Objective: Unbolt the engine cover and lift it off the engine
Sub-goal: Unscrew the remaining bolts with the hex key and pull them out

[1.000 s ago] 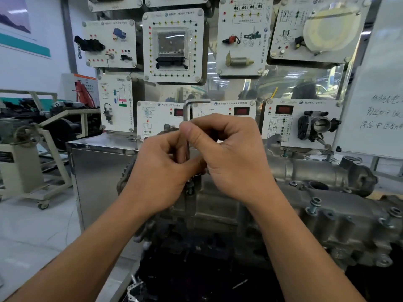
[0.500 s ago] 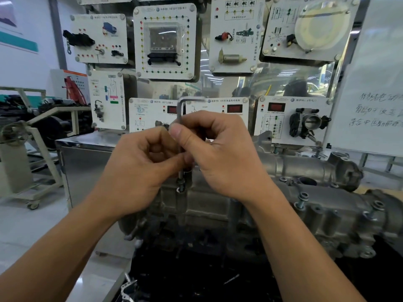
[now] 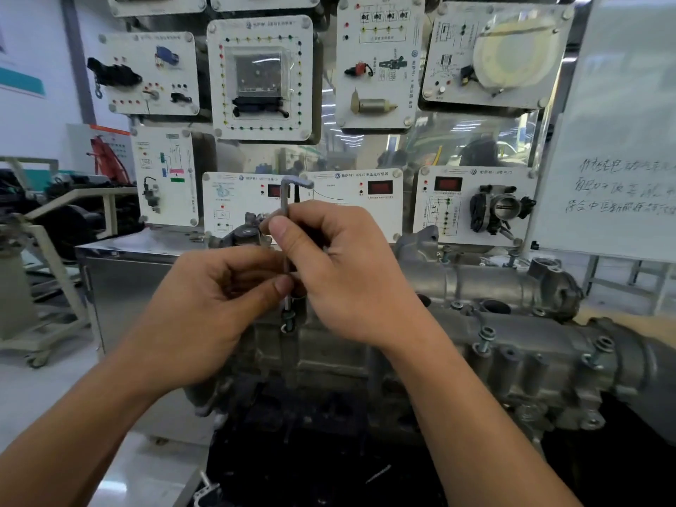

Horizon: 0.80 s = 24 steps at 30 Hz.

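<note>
**Steel hex key (image 3: 284,204) in a cover bolt, two hands on the shaft**

Stands upright, L-shaped, short arm at the top pointing right, lower tip seated in the head of a bolt (image 3: 288,321) near the left end of the engine cover (image 3: 530,364). Gripped low by the left hand (image 3: 205,309), thumb tip and curled fingers pinching the shaft just above the bolt. Gripped higher by the right hand (image 3: 351,272), thumb pressed against the shaft, fingers curled round it, close against the left hand.

Grey cast metal for the cover, lying from mid-frame out to the right edge, seated in place, not lifted. Along its near edge, toward the right end: two further bolts (image 3: 484,340) standing part-raised from their holes.

Behind: white training panels (image 3: 261,78) with mounted parts and coloured lamps. At the right: a whiteboard (image 3: 622,148) with handwriting.
</note>
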### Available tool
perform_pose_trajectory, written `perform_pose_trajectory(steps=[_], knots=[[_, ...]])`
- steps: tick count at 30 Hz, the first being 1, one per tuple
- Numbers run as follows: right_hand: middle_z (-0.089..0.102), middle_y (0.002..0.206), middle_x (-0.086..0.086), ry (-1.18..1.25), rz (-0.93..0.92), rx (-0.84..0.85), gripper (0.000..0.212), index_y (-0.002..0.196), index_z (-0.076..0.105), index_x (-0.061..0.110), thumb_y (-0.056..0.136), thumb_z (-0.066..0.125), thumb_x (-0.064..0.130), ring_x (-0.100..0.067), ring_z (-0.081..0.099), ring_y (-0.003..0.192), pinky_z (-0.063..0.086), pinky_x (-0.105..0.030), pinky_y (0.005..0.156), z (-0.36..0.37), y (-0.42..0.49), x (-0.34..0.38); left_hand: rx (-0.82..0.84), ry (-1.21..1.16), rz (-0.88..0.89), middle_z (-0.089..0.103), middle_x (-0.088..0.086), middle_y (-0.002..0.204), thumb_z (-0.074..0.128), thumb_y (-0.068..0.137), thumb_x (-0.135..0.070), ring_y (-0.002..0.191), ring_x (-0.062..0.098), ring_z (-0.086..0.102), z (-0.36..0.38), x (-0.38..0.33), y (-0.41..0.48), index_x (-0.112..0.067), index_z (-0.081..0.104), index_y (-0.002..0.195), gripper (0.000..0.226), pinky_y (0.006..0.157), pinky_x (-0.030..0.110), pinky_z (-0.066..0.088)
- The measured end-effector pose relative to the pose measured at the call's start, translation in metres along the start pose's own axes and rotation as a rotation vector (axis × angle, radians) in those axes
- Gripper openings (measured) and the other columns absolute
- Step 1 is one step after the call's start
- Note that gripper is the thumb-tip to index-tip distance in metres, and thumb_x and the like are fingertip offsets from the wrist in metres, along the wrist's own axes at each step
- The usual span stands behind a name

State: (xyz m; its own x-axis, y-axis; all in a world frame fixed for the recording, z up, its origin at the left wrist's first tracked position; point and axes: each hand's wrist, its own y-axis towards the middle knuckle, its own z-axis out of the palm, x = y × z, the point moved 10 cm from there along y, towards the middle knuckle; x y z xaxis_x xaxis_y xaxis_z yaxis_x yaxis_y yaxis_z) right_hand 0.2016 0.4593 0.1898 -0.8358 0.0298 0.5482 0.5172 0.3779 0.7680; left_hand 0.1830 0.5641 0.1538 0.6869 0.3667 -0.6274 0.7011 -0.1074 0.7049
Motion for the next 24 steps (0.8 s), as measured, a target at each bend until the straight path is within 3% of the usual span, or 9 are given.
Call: perform_pose_trajectory(steps=[3, 6, 8, 11, 13, 15, 19, 22, 24], knots=[[0.067, 0.071, -0.006, -0.029, 0.004, 0.027, 0.023, 0.092, 0.071, 0.001, 0.1, 0.055, 0.015, -0.014, 0.062, 0.064, 0.053, -0.034, 0.064, 0.002, 0.002, 0.0, -0.078, 0.04, -0.018, 0.078, -0.002, 0.078, 0.071, 0.064, -0.041, 0.076, 0.018, 0.075, -0.007, -0.003, 0.004, -0.019, 0.076, 0.082, 0.029, 0.069, 0.026, 0.061], [0.059, 0.062, 0.011, -0.023, -0.018, 0.037, 0.019, 0.081, 0.071, 0.007, 0.097, 0.061, 0.013, -0.005, 0.055, 0.063, 0.046, -0.025, 0.064, 0.005, 0.002, -0.001, -0.118, 0.184, 0.005, 0.07, 0.011, 0.067, 0.082, 0.063, -0.044, 0.065, 0.033, 0.067, -0.013, -0.004, 0.009, -0.008, 0.069, 0.075, 0.04, 0.063, 0.041, 0.057], [0.065, 0.066, 0.007, 0.006, -0.022, 0.035, 0.013, 0.083, 0.073, 0.009, 0.094, 0.066, 0.013, -0.007, 0.06, 0.066, 0.05, -0.023, 0.066, 0.005, 0.002, -0.002, -0.098, 0.257, 0.004, 0.07, 0.014, 0.074, 0.088, 0.066, -0.04, 0.068, 0.033, 0.067, -0.01, -0.002, 0.01, -0.017, 0.069, 0.082, 0.034, 0.065, 0.044, 0.054], [0.068, 0.069, 0.008, 0.021, -0.019, 0.015, 0.008, 0.088, 0.076, 0.012, 0.092, 0.069, 0.015, -0.007, 0.063, 0.069, 0.054, -0.025, 0.069, 0.002, 0.001, -0.002, -0.03, 0.17, 0.001, 0.075, 0.0, 0.09, 0.071, 0.07, -0.046, 0.081, 0.017, 0.073, -0.01, 0.002, 0.008, -0.037, 0.069, 0.097, 0.029, 0.071, 0.03, 0.059], [0.071, 0.071, 0.002, 0.015, -0.004, 0.011, 0.01, 0.09, 0.075, 0.01, 0.093, 0.067, 0.015, -0.013, 0.065, 0.071, 0.057, -0.033, 0.071, 0.002, 0.001, -0.004, 0.041, 0.16, 0.069, 0.075, -0.014, 0.103, 0.07, 0.081, -0.044, 0.097, 0.005, 0.071, -0.008, -0.004, 0.007, -0.043, 0.069, 0.108, 0.027, 0.081, 0.016, 0.055], [0.073, 0.076, -0.006, 0.018, 0.006, -0.006, 0.013, 0.091, 0.076, 0.008, 0.094, 0.065, 0.015, -0.019, 0.067, 0.076, 0.056, -0.042, 0.074, 0.002, 0.001, -0.005, 0.088, 0.195, 0.102, 0.074, -0.018, 0.11, 0.066, 0.088, -0.041, 0.105, 0.002, 0.069, -0.006, -0.006, 0.005, -0.046, 0.069, 0.114, 0.027, 0.087, 0.014, 0.052], [0.073, 0.076, -0.01, 0.038, 0.026, -0.025, 0.017, 0.088, 0.075, 0.007, 0.096, 0.062, 0.015, -0.024, 0.067, 0.076, 0.056, -0.046, 0.073, 0.003, 0.0, -0.008, 0.065, 0.118, 0.076, 0.076, -0.017, 0.104, 0.065, 0.083, -0.035, 0.1, 0.003, 0.071, -0.005, -0.003, 0.004, -0.044, 0.074, 0.107, 0.027, 0.084, 0.013, 0.053], [0.072, 0.076, -0.013, 0.037, 0.039, -0.018, 0.018, 0.088, 0.074, 0.007, 0.096, 0.061, 0.017, -0.027, 0.068, 0.076, 0.056, -0.048, 0.072, 0.003, -0.001, -0.01, 0.022, 0.098, 0.068, 0.078, -0.011, 0.09, 0.066, 0.075, -0.034, 0.086, 0.005, 0.074, -0.006, -0.004, 0.006, -0.028, 0.078, 0.094, 0.023, 0.074, 0.011, 0.054], [0.072, 0.075, -0.01, 0.032, 0.037, -0.021, 0.016, 0.088, 0.075, 0.008, 0.095, 0.063, 0.017, -0.027, 0.068, 0.075, 0.056, -0.048, 0.071, 0.004, -0.001, -0.009, -0.012, 0.107, 0.068, 0.078, -0.002, 0.085, 0.068, 0.073, -0.034, 0.082, 0.014, 0.074, -0.007, -0.005, 0.008, -0.019, 0.075, 0.093, 0.026, 0.071, 0.018, 0.057]])
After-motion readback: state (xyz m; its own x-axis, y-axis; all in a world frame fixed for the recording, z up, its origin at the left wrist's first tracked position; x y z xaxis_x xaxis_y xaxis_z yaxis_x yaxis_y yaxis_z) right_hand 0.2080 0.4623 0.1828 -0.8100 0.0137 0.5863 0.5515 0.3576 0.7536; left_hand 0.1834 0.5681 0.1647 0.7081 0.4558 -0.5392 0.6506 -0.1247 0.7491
